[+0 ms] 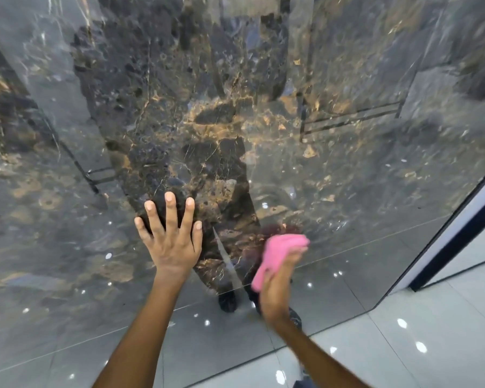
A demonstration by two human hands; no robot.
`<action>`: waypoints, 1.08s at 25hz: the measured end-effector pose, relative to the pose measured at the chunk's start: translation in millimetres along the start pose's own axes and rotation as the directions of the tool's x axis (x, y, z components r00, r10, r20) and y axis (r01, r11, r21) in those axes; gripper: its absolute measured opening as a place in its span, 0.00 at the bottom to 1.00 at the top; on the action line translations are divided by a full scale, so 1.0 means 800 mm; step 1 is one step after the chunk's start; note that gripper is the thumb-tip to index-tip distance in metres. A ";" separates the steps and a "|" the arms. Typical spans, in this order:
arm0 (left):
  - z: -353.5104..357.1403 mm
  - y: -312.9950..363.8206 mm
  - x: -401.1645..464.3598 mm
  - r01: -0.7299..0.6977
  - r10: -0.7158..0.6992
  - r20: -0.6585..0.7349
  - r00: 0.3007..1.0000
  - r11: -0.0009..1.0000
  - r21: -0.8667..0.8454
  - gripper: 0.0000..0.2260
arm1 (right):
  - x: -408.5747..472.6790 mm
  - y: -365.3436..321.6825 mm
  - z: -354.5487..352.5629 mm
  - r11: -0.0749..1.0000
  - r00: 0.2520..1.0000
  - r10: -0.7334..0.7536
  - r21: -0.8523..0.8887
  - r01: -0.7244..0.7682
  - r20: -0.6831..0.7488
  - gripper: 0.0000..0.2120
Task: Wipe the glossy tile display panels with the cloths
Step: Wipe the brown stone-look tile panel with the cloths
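Glossy dark marble panel (235, 121), veined in gold, stands upright in front of me and fills most of my view. One pink cloth (277, 253) is bunched against its lower part. My right hand (277, 284) holds that cloth in its grip, fingers curled round it, pressing it to the surface. My left hand (170, 239) lies flat on the panel just beside it, all five fingers spread and straight. Below runs the pale tiled floor (403, 345), dotted with light reflections. One white frame edge (459, 233) borders the panel on the right.
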State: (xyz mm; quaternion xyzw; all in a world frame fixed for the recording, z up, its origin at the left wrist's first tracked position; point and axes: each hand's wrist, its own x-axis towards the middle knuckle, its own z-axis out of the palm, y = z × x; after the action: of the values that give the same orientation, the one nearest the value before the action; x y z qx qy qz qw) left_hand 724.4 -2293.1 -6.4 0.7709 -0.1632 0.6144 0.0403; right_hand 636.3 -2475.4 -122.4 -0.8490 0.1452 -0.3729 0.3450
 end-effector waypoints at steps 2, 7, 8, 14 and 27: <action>0.001 0.002 0.000 -0.002 0.002 -0.014 1.000 1.000 0.024 0.25 | 0.064 0.053 -0.014 0.865 0.865 0.501 0.032 -0.501 0.000 0.24; 0.002 0.003 0.004 0.000 0.001 -0.028 1.000 1.000 0.020 0.25 | 0.019 -0.036 0.034 0.413 0.497 0.782 0.284 -0.865 0.378 0.32; 0.001 0.002 0.005 0.002 -0.002 -0.019 1.000 1.000 0.018 0.25 | -0.018 -0.068 0.050 0.390 0.472 0.773 0.268 -0.881 0.425 0.32; -0.002 0.003 0.005 -0.010 0.011 -0.012 1.000 0.999 0.041 0.25 | 0.040 -0.036 0.000 0.511 0.622 0.754 0.407 -0.758 0.212 0.36; -0.083 -0.045 0.218 0.241 -0.280 -0.122 0.952 0.934 -0.262 0.20 | 0.362 -0.211 -0.224 0.806 0.724 -0.533 -0.004 0.592 -0.437 0.35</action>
State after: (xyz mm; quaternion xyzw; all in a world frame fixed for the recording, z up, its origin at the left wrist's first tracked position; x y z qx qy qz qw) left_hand 707.1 -2277.2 182.4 0.7241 -0.1297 0.6376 0.2287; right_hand 699.8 -2585.6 235.8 -0.7270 -0.0751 -0.6416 0.2329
